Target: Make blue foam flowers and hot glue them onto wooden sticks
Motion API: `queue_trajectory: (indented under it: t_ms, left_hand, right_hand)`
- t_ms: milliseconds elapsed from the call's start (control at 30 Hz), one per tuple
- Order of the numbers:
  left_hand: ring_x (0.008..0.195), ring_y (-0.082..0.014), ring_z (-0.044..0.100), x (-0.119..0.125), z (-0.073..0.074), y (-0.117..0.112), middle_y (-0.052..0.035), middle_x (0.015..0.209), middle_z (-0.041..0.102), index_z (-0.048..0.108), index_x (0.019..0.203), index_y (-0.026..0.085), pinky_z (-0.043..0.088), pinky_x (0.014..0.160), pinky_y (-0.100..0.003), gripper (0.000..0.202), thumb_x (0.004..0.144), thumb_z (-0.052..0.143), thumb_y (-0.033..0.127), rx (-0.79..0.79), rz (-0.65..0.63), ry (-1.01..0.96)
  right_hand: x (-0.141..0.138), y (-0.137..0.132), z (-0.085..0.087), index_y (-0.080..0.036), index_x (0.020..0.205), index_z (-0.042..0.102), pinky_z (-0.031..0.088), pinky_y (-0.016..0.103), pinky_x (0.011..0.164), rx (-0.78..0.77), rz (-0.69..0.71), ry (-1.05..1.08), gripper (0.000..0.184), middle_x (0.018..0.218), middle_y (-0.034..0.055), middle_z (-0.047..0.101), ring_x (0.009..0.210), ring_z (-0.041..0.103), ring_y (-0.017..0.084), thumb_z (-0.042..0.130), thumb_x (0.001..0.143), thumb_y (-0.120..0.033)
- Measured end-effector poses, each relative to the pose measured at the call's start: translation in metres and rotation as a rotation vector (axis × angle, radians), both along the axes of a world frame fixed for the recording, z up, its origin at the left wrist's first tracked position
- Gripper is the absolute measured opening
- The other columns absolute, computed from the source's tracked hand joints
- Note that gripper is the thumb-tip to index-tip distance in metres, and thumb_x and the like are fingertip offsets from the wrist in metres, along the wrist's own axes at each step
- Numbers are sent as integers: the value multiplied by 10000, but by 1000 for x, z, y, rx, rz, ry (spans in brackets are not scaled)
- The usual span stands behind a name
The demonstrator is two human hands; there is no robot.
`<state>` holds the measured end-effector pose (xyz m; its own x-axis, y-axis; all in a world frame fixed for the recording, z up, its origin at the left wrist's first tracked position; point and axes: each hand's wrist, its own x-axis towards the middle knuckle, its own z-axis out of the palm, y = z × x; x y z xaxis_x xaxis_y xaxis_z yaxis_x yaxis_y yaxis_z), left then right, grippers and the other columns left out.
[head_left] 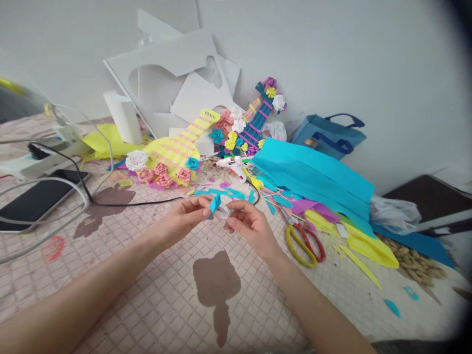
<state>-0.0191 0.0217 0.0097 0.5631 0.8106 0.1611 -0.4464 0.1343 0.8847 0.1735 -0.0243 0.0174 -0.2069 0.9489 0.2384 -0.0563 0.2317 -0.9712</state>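
My left hand (186,216) pinches a small folded strip of turquoise foam (214,205) between thumb and fingers. My right hand (249,223) meets it from the right, fingers pinched on the same strip and on something small and pale that I cannot make out. Both hands hover over the checked pink cloth (155,295), just in front of loose turquoise foam scraps (228,192).
A yellow foam guitar (177,150) with paper roses and a blue one (258,123) lean at the back by white cut boards (173,78). A glue gun (234,166), scissors (304,243), turquoise sheets (313,172), a blue bag (324,135), a phone (37,199) and cables lie around.
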Motion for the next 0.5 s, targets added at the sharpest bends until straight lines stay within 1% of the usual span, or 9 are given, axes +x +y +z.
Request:
queue_trajectory:
  t_ms: [100,167,233,367,433,500]
  left_hand:
    - [861,-142,555,2,3,-1,-11,894,628,688,711,185,403,809,-244,122,723,761,283,55,111,55]
    - [902,-165,557,3,5,-1,-15,897,636,690,720,196,394,842,-267,128,714,765,299,44,149,70]
    - [901,-174,561,3,6,-1,-14,866,639,690,726,200,392,852,-281,143,701,773,313,28,163,60]
    - [883,-160,563,3,5,0,-6,861,635,688,726,197,387,864,-278,149,696,777,314,14,158,39]
    - [879,-152,560,3,4,0,-2,879,633,692,734,199,383,868,-272,136,701,774,303,8,151,37]
    - [882,-151,556,3,4,0,-3,899,629,695,736,200,382,865,-269,126,703,771,295,3,141,41]
  right_hand:
    - [0,-3,2,-274,1030,644,535,279,666,146,-152,-135,199,1072,35,586,797,624,124,630,832,-261]
    - [0,-4,3,-290,1071,652,551,322,752,210,-198,-199,223,1143,50,578,906,624,156,600,857,-252]
    - [0,-5,3,-303,1107,647,554,356,802,255,-216,-236,253,1154,55,593,975,616,180,580,872,-237]
    - [0,-6,3,-302,1096,657,558,375,812,326,-246,-280,255,1140,56,623,1019,606,199,565,877,-210]
    - [0,-5,3,-295,1076,664,556,372,814,328,-257,-279,242,1126,57,628,1020,604,199,561,877,-204]
    - [0,-5,3,-281,1046,670,555,357,791,302,-260,-263,216,1090,58,629,974,614,189,563,875,-203]
